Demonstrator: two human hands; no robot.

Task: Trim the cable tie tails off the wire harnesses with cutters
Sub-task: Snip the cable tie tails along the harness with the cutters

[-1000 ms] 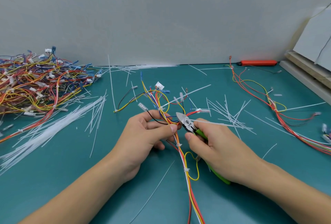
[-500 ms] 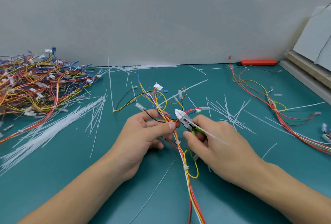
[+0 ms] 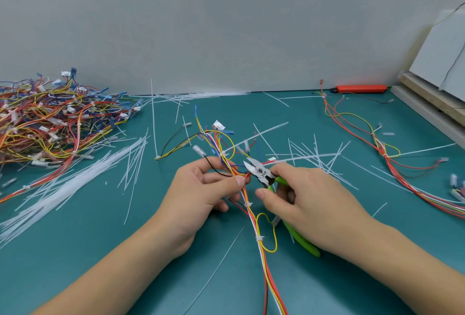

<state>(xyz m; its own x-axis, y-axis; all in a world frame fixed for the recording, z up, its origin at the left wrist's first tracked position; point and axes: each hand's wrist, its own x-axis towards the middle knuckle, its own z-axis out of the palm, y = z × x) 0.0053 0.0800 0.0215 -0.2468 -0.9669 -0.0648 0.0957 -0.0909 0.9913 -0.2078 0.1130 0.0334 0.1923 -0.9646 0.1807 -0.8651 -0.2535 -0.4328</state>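
Observation:
My left hand (image 3: 201,194) pinches a wire harness (image 3: 261,251) of red, yellow and white wires at mid-table. White cable ties (image 3: 259,238) wrap the bundle below my fingers. My right hand (image 3: 309,204) grips green-handled cutters (image 3: 261,171), whose steel jaws stand slightly apart just right of the bundle, beside my left thumb. A long white tie tail (image 3: 256,136) sticks out to the upper right from a tie on the harness's far part.
A big heap of harnesses (image 3: 50,123) fills the left. Cut white tails (image 3: 75,181) lie scattered over the teal mat (image 3: 100,251). Another harness (image 3: 392,163) lies at right. An orange tool (image 3: 361,88) sits by the wall, boards (image 3: 432,98) at far right.
The white tail that lay across my right hand is gone from it. The cutters' handles have spread and the jaws have shifted slightly right, away from the bundle.

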